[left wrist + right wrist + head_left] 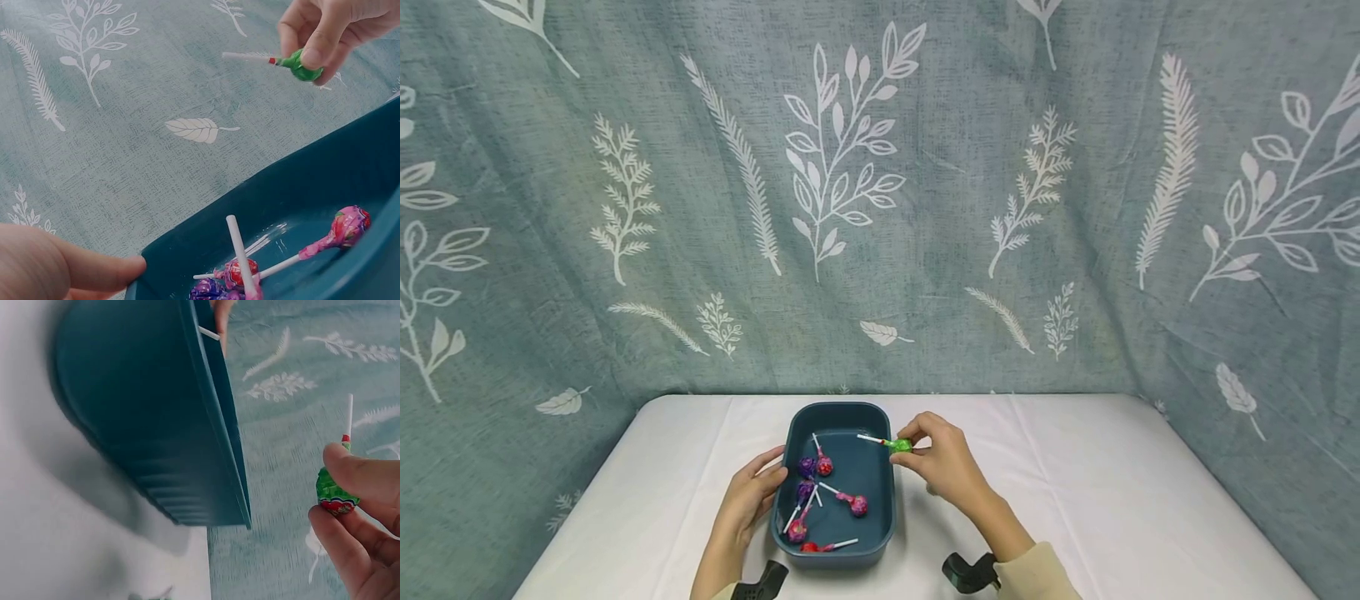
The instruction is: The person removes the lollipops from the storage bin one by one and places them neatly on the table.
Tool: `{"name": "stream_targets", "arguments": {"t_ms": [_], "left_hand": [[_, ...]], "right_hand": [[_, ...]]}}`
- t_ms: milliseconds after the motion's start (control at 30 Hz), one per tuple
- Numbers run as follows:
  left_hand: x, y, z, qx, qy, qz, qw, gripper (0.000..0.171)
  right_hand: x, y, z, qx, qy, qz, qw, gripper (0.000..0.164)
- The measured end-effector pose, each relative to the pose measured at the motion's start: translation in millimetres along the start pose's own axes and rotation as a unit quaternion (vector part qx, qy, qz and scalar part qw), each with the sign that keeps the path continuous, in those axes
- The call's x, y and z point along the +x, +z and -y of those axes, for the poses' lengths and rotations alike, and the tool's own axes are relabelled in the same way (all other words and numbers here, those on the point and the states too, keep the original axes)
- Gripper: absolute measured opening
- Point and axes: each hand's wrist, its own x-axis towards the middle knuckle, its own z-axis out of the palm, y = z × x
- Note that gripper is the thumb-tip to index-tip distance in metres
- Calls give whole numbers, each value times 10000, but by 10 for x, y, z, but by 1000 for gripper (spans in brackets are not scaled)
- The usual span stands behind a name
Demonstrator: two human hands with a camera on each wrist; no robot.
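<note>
In the head view my right hand [946, 460] pinches a green-wrapped lollipop [900, 446] by its candy end, over the right rim of a dark blue plastic bin [835, 562]. Its white stick points left, across the bin's opening. The right wrist view shows the thumb and fingertips around the green wrapper [337, 490]. My left hand [751, 493] rests against the bin's left side, with its thumb at the rim. Inside lie several lollipops: a pink one [858, 505] near the middle, a purple one [807, 467] at the left, and a red one [809, 547] at the near end.
The bin stands on a white-covered table [1097, 500]. Behind it hangs a blue-green curtain [925, 250] with white leaf prints. A black wrist-camera mount [970, 573] sits at the right wrist, another mount [762, 581] at the left.
</note>
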Motion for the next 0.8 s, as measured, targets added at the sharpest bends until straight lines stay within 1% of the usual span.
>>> {"name": "stream_targets", "arguments": {"t_ms": [133,300,367,633,800], "left_hand": [[3,-6,-1,-36,7,48,10000,45],[11,-8,7,-33,-13,76,10000,45],[16,-4,11,-48,-23,78,10000,45],[1,-7,-6,-115,-7,126,9999,45],[0,-4,-10,-168,-29,153,9997,44]], "right_hand": [[-65,-79,-26,124,380,-345,9986,27],[-172,-155,-114,-45,698,-672,9953,26],[-214,-176,-162,-168,759,-754,9941,26],[-340,-278,-321,-226,970,-928,9907,25],[-425,-349,-415,-518,1106,-1107,9863,25]]}}
